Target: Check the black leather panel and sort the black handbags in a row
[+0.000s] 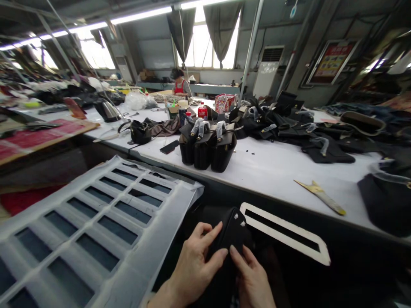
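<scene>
Stretching across the view, white bench (272, 171) lies beyond; black leather piece (233, 233) sits low centre, long axis tilted up-right. Left hand (195, 261) grips its left edge, right hand (252, 278) pinches its lower edge; both equally near.

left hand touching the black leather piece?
Touching. The head view shows the left hand with its fingers pressed onto the black leather piece; the right hand touches it too.
</scene>
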A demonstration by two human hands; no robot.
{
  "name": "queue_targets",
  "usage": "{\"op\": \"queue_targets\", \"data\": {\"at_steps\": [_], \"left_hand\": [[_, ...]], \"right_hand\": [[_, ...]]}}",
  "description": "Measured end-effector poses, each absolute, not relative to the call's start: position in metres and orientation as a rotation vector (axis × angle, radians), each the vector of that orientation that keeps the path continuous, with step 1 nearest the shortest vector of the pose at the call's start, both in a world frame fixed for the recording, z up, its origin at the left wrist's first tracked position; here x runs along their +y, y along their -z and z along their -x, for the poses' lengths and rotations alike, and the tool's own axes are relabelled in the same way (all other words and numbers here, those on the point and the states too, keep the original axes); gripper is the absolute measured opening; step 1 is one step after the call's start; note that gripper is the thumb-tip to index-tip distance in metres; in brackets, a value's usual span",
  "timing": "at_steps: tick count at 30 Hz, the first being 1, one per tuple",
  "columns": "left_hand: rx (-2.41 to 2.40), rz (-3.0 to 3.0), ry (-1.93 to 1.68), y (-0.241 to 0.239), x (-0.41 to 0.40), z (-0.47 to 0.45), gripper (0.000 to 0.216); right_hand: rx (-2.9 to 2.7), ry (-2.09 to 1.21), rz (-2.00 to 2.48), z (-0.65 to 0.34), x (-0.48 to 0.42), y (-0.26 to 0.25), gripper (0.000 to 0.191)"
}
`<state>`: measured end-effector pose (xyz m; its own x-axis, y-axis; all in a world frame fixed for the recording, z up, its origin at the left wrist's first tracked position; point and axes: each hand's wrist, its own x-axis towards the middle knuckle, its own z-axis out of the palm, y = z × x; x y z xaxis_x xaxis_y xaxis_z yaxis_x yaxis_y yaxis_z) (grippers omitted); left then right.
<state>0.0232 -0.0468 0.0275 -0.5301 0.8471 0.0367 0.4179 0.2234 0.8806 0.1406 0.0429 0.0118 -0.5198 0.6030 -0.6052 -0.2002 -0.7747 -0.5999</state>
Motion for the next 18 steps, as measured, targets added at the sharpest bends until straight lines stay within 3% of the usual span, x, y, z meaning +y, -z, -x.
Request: {"op": "queue_targets", "data": {"at_steps": [4,11,18], "left_hand": [[2.239,-1.232,-1.348,-0.039,-0.035,-0.019,0.045],[2.075,-0.998,-1.681,-0.028,-0.014,-0.034,0.023],[1.86,-0.685,-1.759,-0.013,-0.009,-0.049,0.032]], "right_hand": [[-0.797,-2.164,1.211,-0.134,0.056,-0.013,0.089],[-1.231,-1.799,1.211,-0.143,0.071,-0.013,0.064],[-1.474,-1.516,1.243,-0.15,0.067,-0.026,0.053]]}}
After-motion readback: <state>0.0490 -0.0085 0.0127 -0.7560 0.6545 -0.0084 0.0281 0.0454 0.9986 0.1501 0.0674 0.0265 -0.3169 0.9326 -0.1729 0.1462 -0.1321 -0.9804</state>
